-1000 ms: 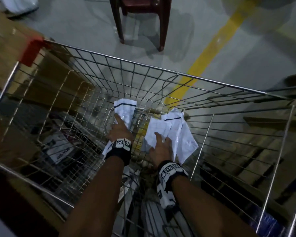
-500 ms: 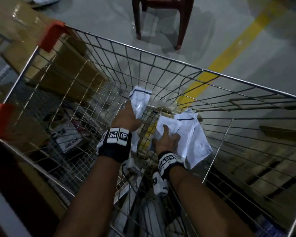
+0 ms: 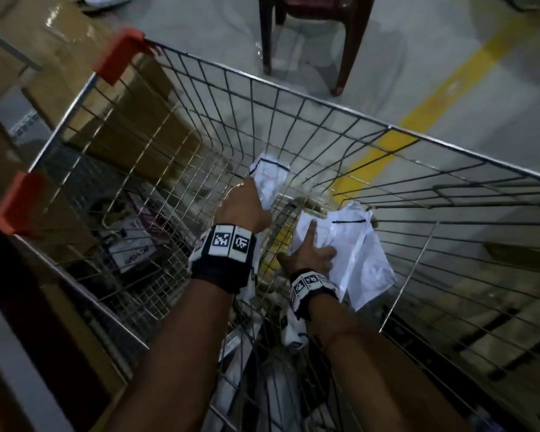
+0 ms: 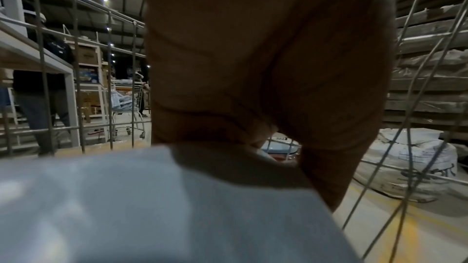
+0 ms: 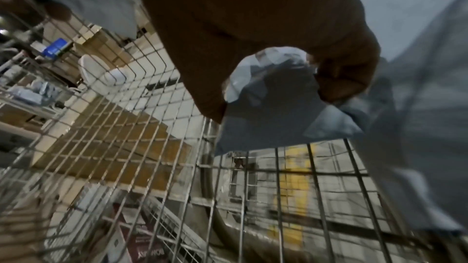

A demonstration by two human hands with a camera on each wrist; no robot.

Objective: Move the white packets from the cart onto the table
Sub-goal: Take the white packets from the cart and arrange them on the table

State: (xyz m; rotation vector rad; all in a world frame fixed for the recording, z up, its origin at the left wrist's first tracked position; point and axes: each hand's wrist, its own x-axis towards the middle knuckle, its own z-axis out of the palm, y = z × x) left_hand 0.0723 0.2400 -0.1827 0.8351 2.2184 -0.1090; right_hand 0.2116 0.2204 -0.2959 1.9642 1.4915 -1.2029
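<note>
Nearest, forearms: both arms reach down into the wire cart [image 3: 349, 120]; each wrist wears a black band with black-and-white square markers.
Left hand [image 3: 243, 207]: fingers curled round a crumpled white packet [image 3: 270, 179], held inside the basket below the rim; the packet's top, with a dark line across it, sticks up past the knuckles. The left wrist view shows the palm over pale packet material, thumb closing toward the fingers.
Right hand [image 3: 309, 255]: lower in the basket, thumb spread out to the left, one finger lying straight on the white packets [image 3: 359, 254]; the right wrist view shows thumb and fingers pinching bunched white plastic. It grips a bundle of more than one packet; the exact count cannot be told.
Packets' place: all inside the cart, off its floor, held in the hands; the two loads are near each other but apart.
Cart: bare wire mesh, two orange corner guards [image 3: 119, 57] on its left rim.
Through the left mesh: cardboard boxes [image 3: 131, 132] and printed cartons on the floor beside the cart.
Beyond the cart: grey floor with a yellow line [image 3: 449, 92] running diagonally.
Farthest: legs of a dark red plastic chair [image 3: 312, 35].
</note>
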